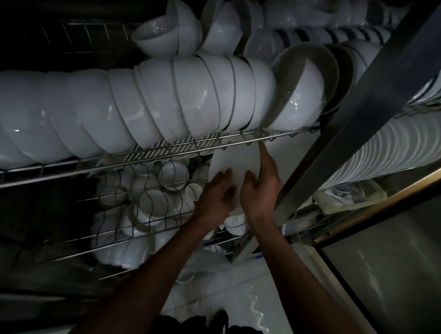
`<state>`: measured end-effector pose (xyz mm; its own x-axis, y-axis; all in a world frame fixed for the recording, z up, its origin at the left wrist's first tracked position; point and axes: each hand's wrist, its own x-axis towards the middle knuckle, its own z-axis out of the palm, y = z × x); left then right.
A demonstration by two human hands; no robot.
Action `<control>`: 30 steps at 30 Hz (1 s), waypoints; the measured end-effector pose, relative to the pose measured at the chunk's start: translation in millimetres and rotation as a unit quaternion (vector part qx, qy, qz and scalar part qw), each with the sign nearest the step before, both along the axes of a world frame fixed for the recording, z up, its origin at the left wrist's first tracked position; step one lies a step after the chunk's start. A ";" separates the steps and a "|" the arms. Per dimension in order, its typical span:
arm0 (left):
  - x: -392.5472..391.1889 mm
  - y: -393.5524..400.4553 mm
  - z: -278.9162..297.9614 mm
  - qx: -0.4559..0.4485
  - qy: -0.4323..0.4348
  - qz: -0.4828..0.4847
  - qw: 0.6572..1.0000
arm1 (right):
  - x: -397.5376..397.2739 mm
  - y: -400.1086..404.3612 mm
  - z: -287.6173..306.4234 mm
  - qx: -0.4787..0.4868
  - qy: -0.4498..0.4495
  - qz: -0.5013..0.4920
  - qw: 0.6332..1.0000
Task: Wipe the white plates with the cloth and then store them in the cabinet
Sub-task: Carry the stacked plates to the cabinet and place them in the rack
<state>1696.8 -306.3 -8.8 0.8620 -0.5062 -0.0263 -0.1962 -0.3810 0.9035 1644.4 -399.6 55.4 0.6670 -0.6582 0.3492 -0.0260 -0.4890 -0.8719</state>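
Note:
A white plate (236,161) stands on edge just under the upper wire shelf (164,152) of the dark cabinet. My left hand (216,193) holds its lower left rim, fingers curled round the edge. My right hand (260,186) grips the plate's right side, its forefinger stretched up along the rim toward the shelf wire. A long row of stacked white plates (398,161) stands on edge to the right, behind the metal door post (343,137). No cloth is in view.
Rows of white bowls (141,106) lie on their sides on the upper shelf. Small white bowls and cups (151,204) fill the lower wire rack. A glass cabinet door (388,265) stands open at the right. The floor below is white tile (233,295).

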 end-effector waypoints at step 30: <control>2.3 -6.2 -17.3 0.035 -0.013 -0.023 0.999 | 8.3 -13.9 -22.6 -0.027 0.033 -0.004 0.999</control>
